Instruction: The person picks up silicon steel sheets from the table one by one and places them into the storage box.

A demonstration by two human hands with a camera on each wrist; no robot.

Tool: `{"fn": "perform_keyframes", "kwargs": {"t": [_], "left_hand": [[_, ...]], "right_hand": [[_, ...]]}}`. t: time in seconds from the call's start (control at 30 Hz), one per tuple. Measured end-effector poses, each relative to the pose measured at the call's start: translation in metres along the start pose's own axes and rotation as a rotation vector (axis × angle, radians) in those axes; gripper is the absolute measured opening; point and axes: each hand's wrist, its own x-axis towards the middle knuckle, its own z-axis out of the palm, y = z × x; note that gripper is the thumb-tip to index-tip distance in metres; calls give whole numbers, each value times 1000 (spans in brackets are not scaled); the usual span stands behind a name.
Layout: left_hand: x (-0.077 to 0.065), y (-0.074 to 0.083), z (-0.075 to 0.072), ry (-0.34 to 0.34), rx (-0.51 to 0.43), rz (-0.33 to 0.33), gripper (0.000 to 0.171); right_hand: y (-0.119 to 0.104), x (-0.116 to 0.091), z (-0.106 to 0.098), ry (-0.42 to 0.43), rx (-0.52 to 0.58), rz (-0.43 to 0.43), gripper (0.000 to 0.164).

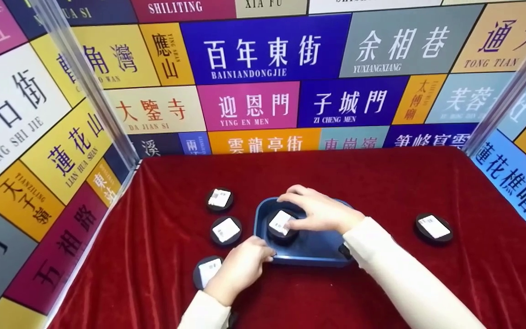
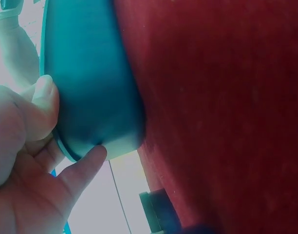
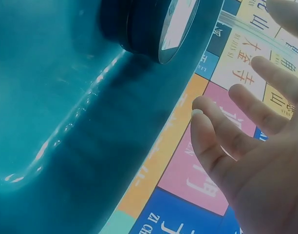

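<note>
- We see the blue tray (image 1: 308, 261) sitting on the red cloth (image 1: 327, 297), its hollow side up and its long axis running left to right across the table.
- Inside it, we find a black tin (image 1: 278, 221) at the left end, just beside the left wall; the tray floor to its right gives room for moving, partly under the right arm.
- This tin stands upright, round, its white label facing up and set slantwise.
- Our left hand (image 1: 244, 265) grips the tray's near-left corner, thumb on the rim and fingers against the outside wall.
- Our right hand (image 1: 320, 210) hovers over the tray, fingers loosely bent and spread; from the right wrist we see them apart from the tin.
- Beyond the tray's left edge, we count three more tins in a rough column: the far tin (image 1: 220, 199), the middle tin (image 1: 225, 230) near the tray, and the near tin (image 1: 206, 272), partly hidden by our left wrist; we cannot tell whether they touch.
- Well to the right lies the lone tin (image 1: 433, 228), with a broad stretch of cloth between it and the tray.
- Behind the cloth's far edge, we face the lettered wall (image 1: 263, 55).
</note>
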Motion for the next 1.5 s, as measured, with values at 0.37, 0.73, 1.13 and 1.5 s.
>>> {"fn": "perform_keyframes", "kwargs": {"t": [0.37, 0.73, 1.13, 1.5], "left_hand": [[2, 0, -1, -6, 3, 11, 15], [0, 2, -1, 4, 2, 2, 13], [-2, 2, -1, 22, -2, 6, 13], [-2, 1, 0, 18, -9, 8, 13]], "right_hand": [[3, -14, -2, 34, 21, -19, 53], [13, -29, -3, 57, 24, 15, 54], [22, -43, 4, 67, 93, 39, 55], [26, -59, 10, 58, 95, 99, 57]]}}
